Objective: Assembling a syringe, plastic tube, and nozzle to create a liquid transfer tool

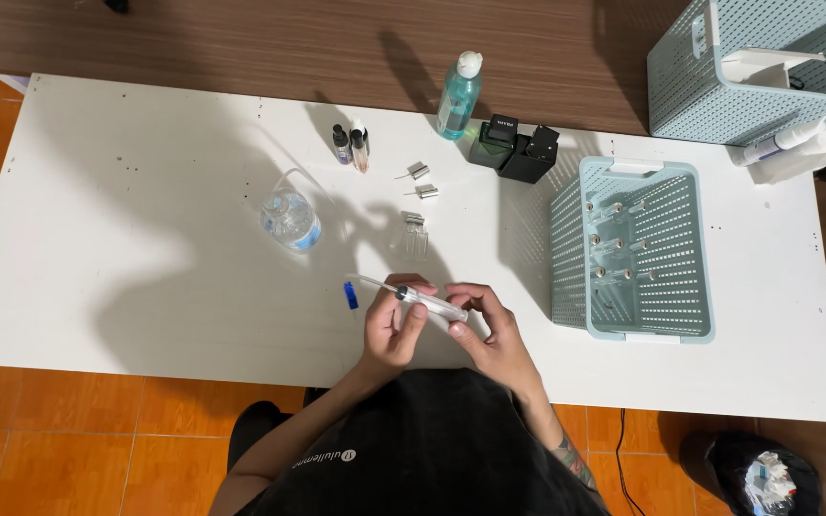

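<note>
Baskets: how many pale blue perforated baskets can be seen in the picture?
2. One basket stands on the white table, right of the hands, with small vials inside. The second basket sits at the top right corner, partly cut off by the frame.

A tall clear plastic bottle of blue-green liquid with a white flip cap (458,96) stands near the far edge of the white table. Just right of it sit two small black square boxes (516,148), touching each other. Left of the bottle stand two tiny vials, one dark with a black cap (340,144), one clear with a pale label (359,145). Nearer the person, a squat clear plastic jar with a blue label band (291,220) stands alone.
</note>
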